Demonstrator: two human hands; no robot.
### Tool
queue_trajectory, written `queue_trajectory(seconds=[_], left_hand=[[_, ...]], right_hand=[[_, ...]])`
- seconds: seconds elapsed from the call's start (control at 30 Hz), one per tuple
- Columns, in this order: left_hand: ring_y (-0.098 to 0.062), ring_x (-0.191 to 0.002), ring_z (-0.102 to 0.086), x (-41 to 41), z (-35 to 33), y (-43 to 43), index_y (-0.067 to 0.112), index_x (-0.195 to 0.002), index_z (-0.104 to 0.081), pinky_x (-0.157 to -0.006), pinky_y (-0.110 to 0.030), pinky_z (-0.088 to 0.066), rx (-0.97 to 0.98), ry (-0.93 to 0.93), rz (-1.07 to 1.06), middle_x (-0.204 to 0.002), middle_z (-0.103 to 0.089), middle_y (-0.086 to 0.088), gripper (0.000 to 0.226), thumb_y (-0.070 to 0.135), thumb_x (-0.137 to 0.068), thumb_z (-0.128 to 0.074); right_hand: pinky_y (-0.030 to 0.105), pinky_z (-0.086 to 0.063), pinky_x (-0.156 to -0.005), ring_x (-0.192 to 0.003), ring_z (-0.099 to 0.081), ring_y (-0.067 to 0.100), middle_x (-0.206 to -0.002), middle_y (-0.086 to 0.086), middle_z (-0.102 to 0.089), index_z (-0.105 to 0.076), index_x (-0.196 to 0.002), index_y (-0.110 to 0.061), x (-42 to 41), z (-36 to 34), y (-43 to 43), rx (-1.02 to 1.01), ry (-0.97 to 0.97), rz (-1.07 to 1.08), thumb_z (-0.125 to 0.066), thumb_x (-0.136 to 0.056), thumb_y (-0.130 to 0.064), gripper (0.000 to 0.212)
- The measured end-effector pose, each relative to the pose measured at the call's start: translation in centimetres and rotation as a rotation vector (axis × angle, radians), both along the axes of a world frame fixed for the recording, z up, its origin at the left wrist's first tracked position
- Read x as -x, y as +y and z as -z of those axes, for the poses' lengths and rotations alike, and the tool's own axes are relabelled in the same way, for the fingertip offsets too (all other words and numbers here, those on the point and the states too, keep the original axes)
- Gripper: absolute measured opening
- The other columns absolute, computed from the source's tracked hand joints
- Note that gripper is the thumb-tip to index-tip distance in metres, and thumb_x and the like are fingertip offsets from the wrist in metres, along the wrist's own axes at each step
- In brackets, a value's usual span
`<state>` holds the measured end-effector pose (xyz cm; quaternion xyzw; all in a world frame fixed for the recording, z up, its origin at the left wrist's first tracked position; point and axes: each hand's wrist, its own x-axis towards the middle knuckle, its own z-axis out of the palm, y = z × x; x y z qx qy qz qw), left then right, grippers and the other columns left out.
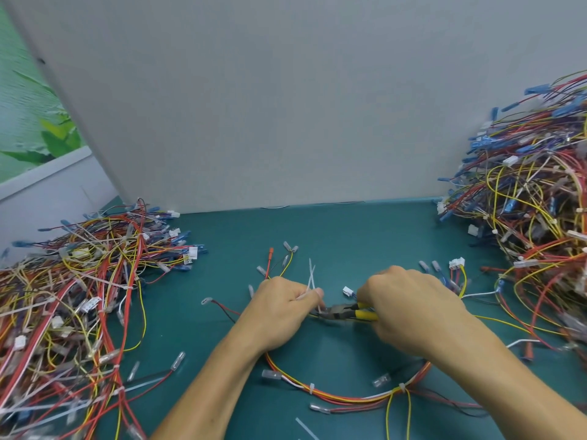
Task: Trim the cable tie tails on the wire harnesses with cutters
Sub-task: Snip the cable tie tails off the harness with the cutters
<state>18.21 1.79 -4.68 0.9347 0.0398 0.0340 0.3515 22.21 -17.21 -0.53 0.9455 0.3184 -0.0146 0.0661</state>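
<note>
even soft light, blurred warped edges

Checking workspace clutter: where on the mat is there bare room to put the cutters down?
Barest: the mat strip along the back wall, between the left pile and right pile. Crowded: both piles, and the harness looped across the front centre.

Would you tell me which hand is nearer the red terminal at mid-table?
Left. The left hand lies just below the red terminal; the right hand, gripping the cutters, is farther right.
</note>
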Motion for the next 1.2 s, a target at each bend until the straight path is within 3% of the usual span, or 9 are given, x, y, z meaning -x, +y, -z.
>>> queue_trajectory(seconds=[0.17,0.23,0.43,0.6,0.8,1.0,1.1,1.2], left_hand=[[-0.011,-0.059,-0.033,-0.1,0.2,0.1,0.002,-0.078,-0.069,-0.056,-0.030,-0.027,0.008,0.008,-0.001,-0.060,-0.035,-0.005,0.046,0.040,-0.093,-0.049],[-0.011,-0.061,-0.037,-0.1,0.2,0.2,0.012,-0.076,-0.073,-0.059,-0.030,-0.030,0.040,0.014,-0.002,-0.063,-0.039,-0.006,0.041,0.040,-0.094,-0.050],[-0.010,-0.051,-0.026,-0.1,0.1,0.1,0.027,-0.068,-0.075,-0.049,-0.026,-0.022,0.137,-0.011,-0.023,-0.056,-0.021,-0.001,0.034,0.038,-0.093,-0.053],[-0.009,-0.051,-0.030,-0.2,0.0,0.2,0.037,-0.062,-0.072,-0.049,-0.024,-0.026,0.127,-0.018,-0.015,-0.054,-0.025,-0.001,0.037,0.037,-0.093,-0.053],[-0.010,-0.051,-0.028,-0.2,0.0,0.2,0.040,-0.064,-0.072,-0.049,-0.025,-0.023,0.155,-0.024,-0.008,-0.057,-0.023,-0.003,0.034,0.043,-0.089,-0.051],[-0.013,-0.059,-0.037,-0.1,0.0,0.1,0.038,-0.066,-0.072,-0.057,-0.030,-0.030,0.173,0.009,0.010,-0.061,-0.037,-0.008,0.034,0.052,-0.080,-0.044],[-0.013,-0.055,-0.030,-0.1,0.1,0.2,0.034,-0.067,-0.074,-0.054,-0.031,-0.025,0.172,-0.004,0.014,-0.060,-0.028,-0.008,0.034,0.047,-0.087,-0.049],[-0.012,-0.050,-0.024,-0.1,0.0,0.3,0.034,-0.067,-0.073,-0.048,-0.026,-0.020,0.214,-0.008,-0.005,-0.058,-0.022,-0.005,0.034,0.050,-0.082,-0.048]], right_hand=[[0.031,-0.031,-0.057,-0.073,-0.046,0.032,-0.070,0.001,-0.033,-0.044,-0.079,-0.020,0.0,0.1,0.0,0.000,-0.038,-0.007,-0.047,-0.081,-0.012,0.010],[0.031,-0.032,-0.058,-0.073,-0.045,0.032,-0.070,0.001,-0.034,-0.044,-0.080,-0.020,-0.1,0.2,0.0,-0.003,-0.050,-0.005,-0.048,-0.081,-0.012,0.009],[0.030,-0.034,-0.059,-0.072,-0.047,0.032,-0.072,0.003,-0.040,-0.049,-0.081,-0.020,-0.6,0.5,-0.1,-0.022,-0.081,-0.040,-0.051,-0.082,-0.017,0.004],[0.030,-0.035,-0.059,-0.072,-0.048,0.033,-0.069,0.001,-0.038,-0.056,-0.088,-0.020,-0.9,0.9,-0.2,-0.028,-0.096,-0.042,-0.051,-0.081,-0.019,0.008],[0.030,-0.032,-0.058,-0.070,-0.046,0.033,-0.067,0.000,-0.035,-0.048,-0.081,-0.024,-0.9,1.0,-0.3,-0.025,-0.107,-0.062,-0.051,-0.082,-0.021,0.004],[0.029,-0.019,-0.046,-0.066,-0.045,0.032,-0.065,-0.001,-0.036,-0.048,-0.079,-0.022,-0.9,1.1,-0.3,-0.003,-0.112,-0.049,-0.052,-0.080,-0.019,0.005],[0.027,-0.018,-0.045,-0.067,-0.046,0.033,-0.065,-0.001,-0.036,-0.050,-0.081,-0.021,-0.9,1.2,-0.3,-0.008,-0.098,-0.051,-0.052,-0.079,-0.019,0.004],[0.029,-0.024,-0.048,-0.068,-0.047,0.032,-0.066,-0.001,-0.036,-0.055,-0.083,-0.023,-0.8,1.2,-0.3,-0.022,-0.049,-0.046,-0.052,-0.080,-0.020,0.005]])
